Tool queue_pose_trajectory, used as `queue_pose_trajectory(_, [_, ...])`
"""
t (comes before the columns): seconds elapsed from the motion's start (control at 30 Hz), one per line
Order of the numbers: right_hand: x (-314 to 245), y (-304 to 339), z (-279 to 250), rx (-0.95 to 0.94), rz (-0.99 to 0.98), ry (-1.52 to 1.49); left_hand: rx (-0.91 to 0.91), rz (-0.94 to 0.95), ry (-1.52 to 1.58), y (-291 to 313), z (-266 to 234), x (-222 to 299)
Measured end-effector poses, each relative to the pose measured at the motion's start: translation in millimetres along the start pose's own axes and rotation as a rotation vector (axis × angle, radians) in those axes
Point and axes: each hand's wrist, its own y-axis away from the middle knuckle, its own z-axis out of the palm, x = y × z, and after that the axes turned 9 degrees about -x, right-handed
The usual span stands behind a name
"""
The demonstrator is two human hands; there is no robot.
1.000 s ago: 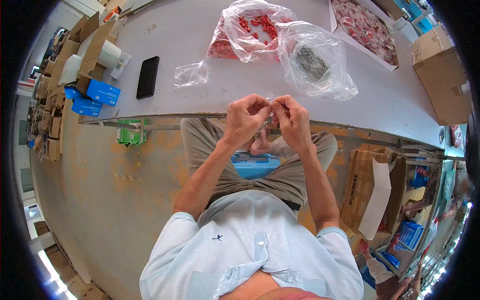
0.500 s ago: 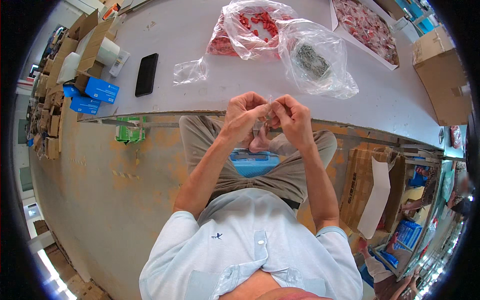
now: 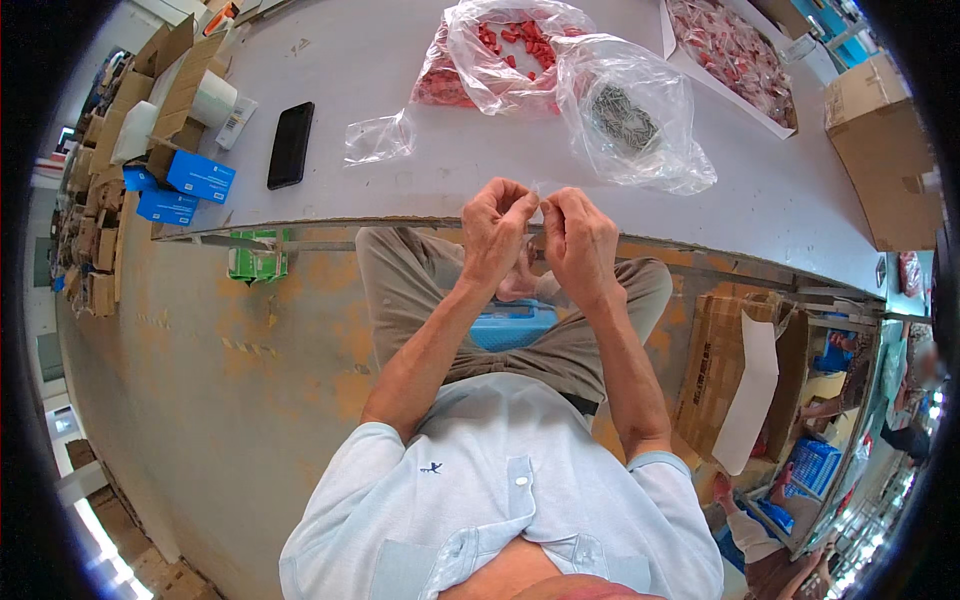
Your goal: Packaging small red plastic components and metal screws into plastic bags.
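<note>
"While our left hand (image 3: pixel 495 235) and right hand (image 3: pixel 583 245) both pinch, what sits between our fingertips?"

"Probably a small clear bag (image 3: pixel 537 188); we seem to be working its edge. Next calls for a light, even pinch; red plastic pieces (image 3: pixel 538 45) lie beyond our fingers."

Illumination is bright and diffuse, with soft shadows; the flat pale-grey tabletop (image 3: pixel 390 195) is evenly lit. White highlights mark the crumpled clear plastic bag of thin grey metal pieces (image 3: pixel 672 160). Overexposure noted at the lower-left rim, along a slanted white strip of light (image 3: pixel 104 545); glare spots dot the lower-right rim. Fisheye distortion bows the tabletop's front edge; corners are black. The centre is reasonably sharp, the far right smeared.
</note>
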Motion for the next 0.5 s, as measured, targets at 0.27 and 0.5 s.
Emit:
queue_pose_trajectory(0.27, [2,2,-5,-0.01,0.175,-0.337,-0.067,0.063,-0.089,-1,-4,-2])
queue_pose_trajectory(0.5, [18,-2,-7,-0.194,0.329,-0.684,-0.147,0.028,-0.018,7,-5,6])
